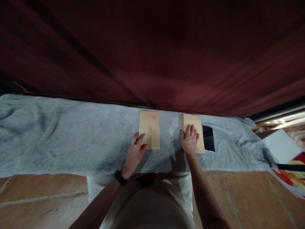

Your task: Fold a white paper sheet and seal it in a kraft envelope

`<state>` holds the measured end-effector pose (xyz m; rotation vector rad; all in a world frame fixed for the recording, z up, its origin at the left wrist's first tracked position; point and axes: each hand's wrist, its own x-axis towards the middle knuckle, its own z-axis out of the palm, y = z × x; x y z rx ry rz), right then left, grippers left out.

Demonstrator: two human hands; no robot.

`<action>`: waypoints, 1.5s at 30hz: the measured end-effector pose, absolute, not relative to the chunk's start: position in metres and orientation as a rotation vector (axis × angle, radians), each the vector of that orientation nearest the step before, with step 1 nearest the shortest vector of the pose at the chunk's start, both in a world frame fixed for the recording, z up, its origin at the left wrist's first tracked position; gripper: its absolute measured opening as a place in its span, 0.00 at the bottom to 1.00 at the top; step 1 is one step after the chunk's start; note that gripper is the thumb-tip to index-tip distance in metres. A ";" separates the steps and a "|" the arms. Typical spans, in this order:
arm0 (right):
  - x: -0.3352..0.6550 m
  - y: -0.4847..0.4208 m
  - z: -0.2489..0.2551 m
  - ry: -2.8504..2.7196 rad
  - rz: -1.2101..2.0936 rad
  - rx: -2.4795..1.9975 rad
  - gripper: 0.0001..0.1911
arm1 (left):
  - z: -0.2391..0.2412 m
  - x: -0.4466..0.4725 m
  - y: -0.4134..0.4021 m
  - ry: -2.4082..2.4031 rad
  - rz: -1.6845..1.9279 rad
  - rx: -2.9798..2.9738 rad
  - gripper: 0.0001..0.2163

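Two sets of tan paper envelopes lie on a grey cloth. My left hand (pixel 135 153) is at the lower left corner of the left envelopes (pixel 150 125), thumb and fingers apart, the fingertips at the edge. A small reddish print shows near their top right corner, and a second edge shows at the bottom. My right hand (pixel 190 141) rests flat on the right stack of envelopes (pixel 193 119), whose layered edges show on the left side. A dark phone (pixel 208 138) with a pale purple rim lies just right of that stack.
The grey cloth (pixel 78 136) covers a long, narrow surface. Behind it hangs a dark red curtain (pixel 152 63). At the far right are a white sheet (pixel 282 146) and a red and yellow printed item (pixel 292 178). Tiled floor (pixel 228 197) shows below.
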<state>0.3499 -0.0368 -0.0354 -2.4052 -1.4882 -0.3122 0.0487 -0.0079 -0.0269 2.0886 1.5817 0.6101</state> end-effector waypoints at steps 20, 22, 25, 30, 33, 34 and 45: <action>0.259 -0.071 -0.029 -1.820 0.076 -1.746 0.25 | -0.006 0.053 -0.016 1.706 0.448 2.133 0.25; 0.234 -0.083 -0.032 -1.939 0.198 -1.657 0.24 | -0.004 0.054 -0.018 1.719 0.440 2.154 0.24; 0.211 -0.096 -0.033 -2.052 0.277 -1.621 0.24 | -0.004 0.053 -0.021 1.736 0.447 2.192 0.24; 0.204 -0.102 -0.031 -2.137 0.246 -1.680 0.25 | -0.010 0.048 -0.024 1.704 0.581 2.337 0.23; 0.206 -0.101 -0.032 -2.173 0.237 -1.677 0.26 | -0.014 0.044 -0.030 1.544 0.659 2.467 0.19; 0.207 -0.101 -0.033 -2.181 0.233 -1.674 0.26 | -0.016 0.043 -0.034 1.448 0.654 2.517 0.18; 0.211 -0.109 -0.033 -2.197 0.239 -1.708 0.29 | -0.026 0.028 -0.065 1.157 0.398 2.660 0.26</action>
